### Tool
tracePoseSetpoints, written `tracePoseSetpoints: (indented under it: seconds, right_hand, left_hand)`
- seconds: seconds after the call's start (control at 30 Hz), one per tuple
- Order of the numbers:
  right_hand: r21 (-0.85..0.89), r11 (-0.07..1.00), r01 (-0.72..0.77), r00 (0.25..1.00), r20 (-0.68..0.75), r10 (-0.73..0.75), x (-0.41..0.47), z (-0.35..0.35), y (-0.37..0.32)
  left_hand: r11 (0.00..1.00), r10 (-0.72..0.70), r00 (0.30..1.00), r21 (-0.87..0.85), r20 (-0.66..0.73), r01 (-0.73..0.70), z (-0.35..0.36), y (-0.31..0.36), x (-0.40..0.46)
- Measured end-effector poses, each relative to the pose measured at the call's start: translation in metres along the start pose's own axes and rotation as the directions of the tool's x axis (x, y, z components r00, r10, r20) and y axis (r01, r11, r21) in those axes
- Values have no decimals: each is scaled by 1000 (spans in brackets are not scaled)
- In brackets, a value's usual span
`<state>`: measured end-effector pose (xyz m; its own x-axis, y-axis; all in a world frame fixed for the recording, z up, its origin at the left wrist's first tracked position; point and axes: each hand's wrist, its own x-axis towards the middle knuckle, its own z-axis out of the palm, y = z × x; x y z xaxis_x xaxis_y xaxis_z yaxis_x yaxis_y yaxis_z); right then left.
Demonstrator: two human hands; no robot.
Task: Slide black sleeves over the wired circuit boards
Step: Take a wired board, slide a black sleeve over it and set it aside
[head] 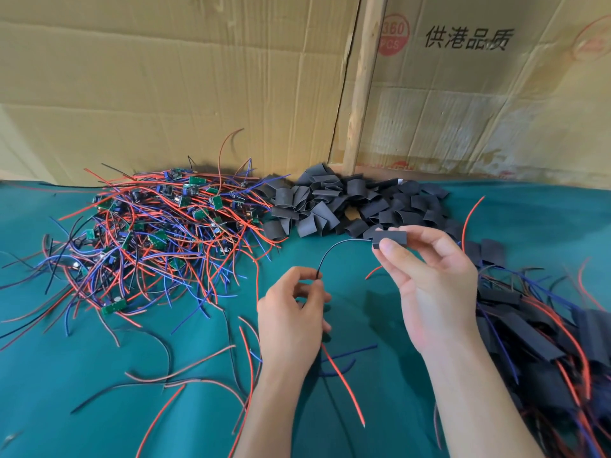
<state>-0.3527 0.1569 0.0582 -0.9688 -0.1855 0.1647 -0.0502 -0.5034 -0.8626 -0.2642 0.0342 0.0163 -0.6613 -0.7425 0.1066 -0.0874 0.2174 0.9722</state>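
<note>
Two bare forearms reach in from the bottom edge over a worktop [99, 408] covered in smooth teal cloth. The left hand [291, 312] pinches a thin black wire [334, 251] between thumb and forefinger, its other fingers curled; a red wire [344, 385] trails out beneath it toward the camera. The black wire arches up and right into a flat, matte black sleeve [390, 238], which the right hand [429, 279] grips by its lower edge between thumb and fingertips, raised above the cloth. Whether a board sits inside this sleeve cannot be told.

Behind stands creased brown cardboard [165, 77], split by a bare wooden post [363, 87]. The right panel bears black printed characters "供港品质" and a red round stamp reading "360 PCS".

At the far left lies a tangled heap of small green circuit boards [165, 226] with red, blue and black leads. Just beside it, behind the hands, is a pile of empty sleeves [330, 203], short flattened tubes, some gaping open. To the right of the right hand lies a heap of sleeved pieces [535, 332] with wires trailing out.
</note>
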Motion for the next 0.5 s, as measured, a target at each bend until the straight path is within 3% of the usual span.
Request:
tracePoseSetpoints:
  seconds: [0.5]
  right_hand:
    - [-86, 996, 3, 1000, 5, -2, -2, 2, 5]
  left_hand:
    - [1000, -5, 1000, -9, 7, 5, 0, 2, -1]
